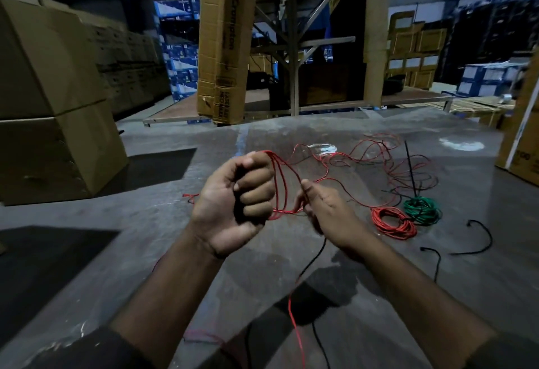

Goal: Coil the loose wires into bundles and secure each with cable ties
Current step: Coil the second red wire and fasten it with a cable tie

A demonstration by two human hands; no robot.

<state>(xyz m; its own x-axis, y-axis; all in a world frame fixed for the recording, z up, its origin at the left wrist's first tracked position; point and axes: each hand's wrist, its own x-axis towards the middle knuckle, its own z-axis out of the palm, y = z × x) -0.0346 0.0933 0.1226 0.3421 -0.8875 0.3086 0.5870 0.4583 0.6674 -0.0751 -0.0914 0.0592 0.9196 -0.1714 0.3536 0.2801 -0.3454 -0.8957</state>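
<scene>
While the left hand (233, 202) grips red wire loops (281, 182), the right hand (326, 208) pinches them.

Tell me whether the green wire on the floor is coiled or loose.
Coiled. The green wire lies as a tight round bundle beside the red coil. Whether a tie secures it, cannot tell.
</scene>
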